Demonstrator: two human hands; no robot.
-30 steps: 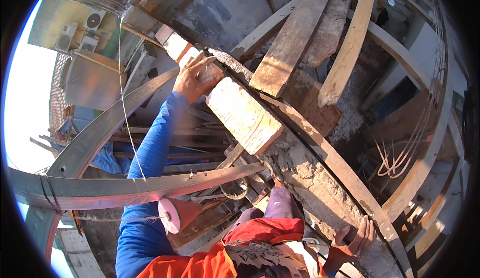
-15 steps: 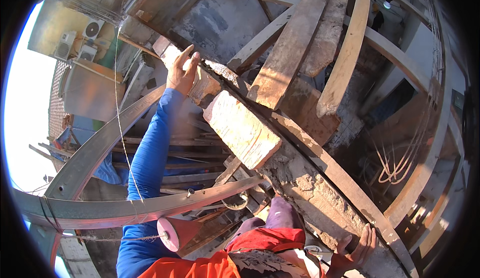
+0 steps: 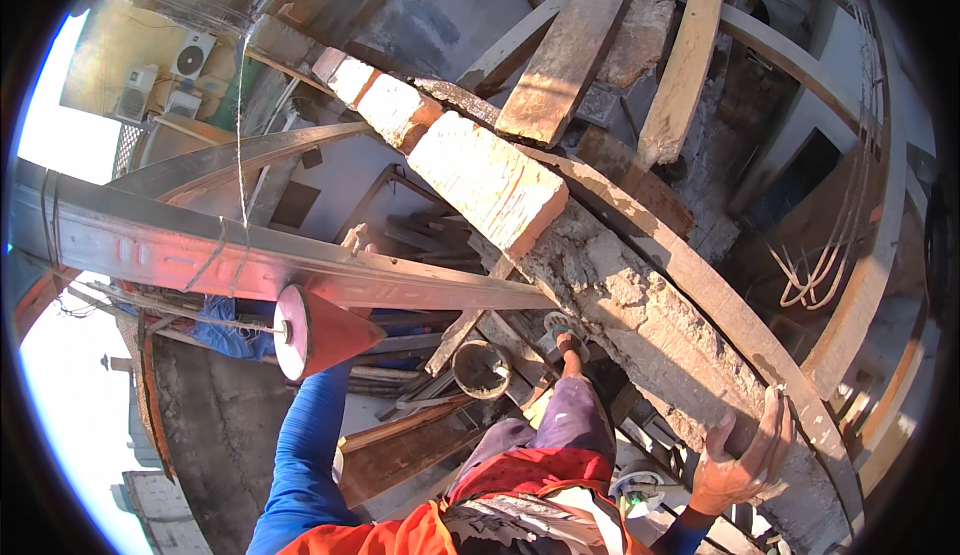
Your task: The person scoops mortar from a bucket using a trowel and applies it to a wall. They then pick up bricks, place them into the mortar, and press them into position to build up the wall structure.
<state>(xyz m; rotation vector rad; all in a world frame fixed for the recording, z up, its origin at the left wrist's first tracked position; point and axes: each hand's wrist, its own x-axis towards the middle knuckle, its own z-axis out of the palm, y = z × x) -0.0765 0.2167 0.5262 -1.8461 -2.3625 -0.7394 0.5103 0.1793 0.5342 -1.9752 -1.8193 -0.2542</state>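
My left hand (image 3: 358, 241) is mostly hidden beneath a metal beam (image 3: 230, 260); only some fingertips show past its far edge, and I cannot tell whether it grips the beam. A red cone-shaped piece (image 3: 335, 332) with a pale round end and a string hangs close to that beam, over my left sleeve. At lower right, my right hand (image 3: 740, 460) is open, fingers spread against the rough top of the mortared wall (image 3: 640, 325), beside a wooden board (image 3: 700, 275). Along the wall's far part lie a large brick block (image 3: 487, 180) and smaller bricks (image 3: 398, 112).
Long planks (image 3: 575, 50) lean beyond the wall. Below stand a round bucket (image 3: 481, 368) and piled lumber, with my foot (image 3: 566, 333) near the wall's base. Bent metal rods (image 3: 815, 280) hang at right. A thin string (image 3: 240, 125) runs down at left.
My left hand has left the bricks and drawn back under the metal beam. The right hand has shifted slightly with its fingers spread. The view has moved, and the beam and cone look nearer.
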